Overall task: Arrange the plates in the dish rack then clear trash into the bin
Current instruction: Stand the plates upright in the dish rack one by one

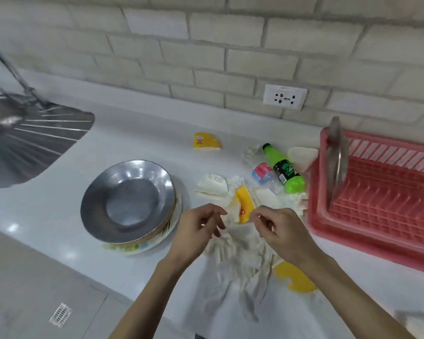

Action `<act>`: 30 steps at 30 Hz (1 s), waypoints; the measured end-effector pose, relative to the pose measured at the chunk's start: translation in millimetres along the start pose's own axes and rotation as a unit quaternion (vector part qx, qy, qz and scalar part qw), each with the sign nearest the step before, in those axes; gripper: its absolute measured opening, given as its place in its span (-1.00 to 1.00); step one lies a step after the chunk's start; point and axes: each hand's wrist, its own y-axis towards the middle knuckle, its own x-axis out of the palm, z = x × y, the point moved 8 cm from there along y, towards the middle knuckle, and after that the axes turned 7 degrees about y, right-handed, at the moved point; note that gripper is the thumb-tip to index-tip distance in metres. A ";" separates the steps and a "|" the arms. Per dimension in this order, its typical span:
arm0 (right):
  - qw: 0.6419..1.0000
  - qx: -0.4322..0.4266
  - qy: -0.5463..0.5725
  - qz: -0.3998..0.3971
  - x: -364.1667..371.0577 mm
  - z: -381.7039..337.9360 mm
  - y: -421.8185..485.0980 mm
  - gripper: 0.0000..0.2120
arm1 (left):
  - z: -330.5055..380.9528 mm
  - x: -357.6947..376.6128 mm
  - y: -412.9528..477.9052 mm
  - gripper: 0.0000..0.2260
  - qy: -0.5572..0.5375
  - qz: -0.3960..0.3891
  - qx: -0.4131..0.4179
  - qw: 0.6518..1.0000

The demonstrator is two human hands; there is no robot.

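Both forearms reach up from the bottom edge. The left hand point(201, 231) and right hand point(277, 231) hover side by side over crumpled white paper point(240, 255), fingers loosely curled; I cannot tell whether they pinch it. The stacked plates point(127, 206) sit centre-left, and one steel plate point(337, 162) stands in the pink dish rack point(387, 206) at right.

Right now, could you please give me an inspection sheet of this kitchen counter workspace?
Surface: white countertop, steel sink at the left.
Job's things: steel plate stacked on patterned plates; upright plate standing in the pink dish rack; no bin seen.
Clutter: green bottle, crushed clear bottle, yellow cup pieces, white crumpled paper.
Grippers: left hand and right hand, fingers curled above the crumpled paper; grip unclear.
Cables: nothing seen.
Surroundings: brick-pattern wall, wall socket, faucet.
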 end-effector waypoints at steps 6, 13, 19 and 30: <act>0.996 -0.045 -0.014 -0.078 93.4 -46.2 61.6 -0.82 | -47.8 -96.0 -22.4 -0.74 0.003 0.093 -0.033 0.995; 0.991 0.018 -0.121 -0.050 146.7 -62.5 133.9 -0.60 | -100.6 -218.8 -21.2 -0.89 0.177 0.249 -0.049 0.951; 0.968 0.138 -0.190 -0.093 170.6 -40.5 158.2 -0.59 | -152.4 -272.9 -1.8 -0.57 0.321 0.232 -0.165 0.903; 0.975 0.194 -0.060 -0.094 180.4 -16.1 152.4 -0.56 | -175.0 -292.8 5.9 -0.56 0.320 0.148 -0.220 0.909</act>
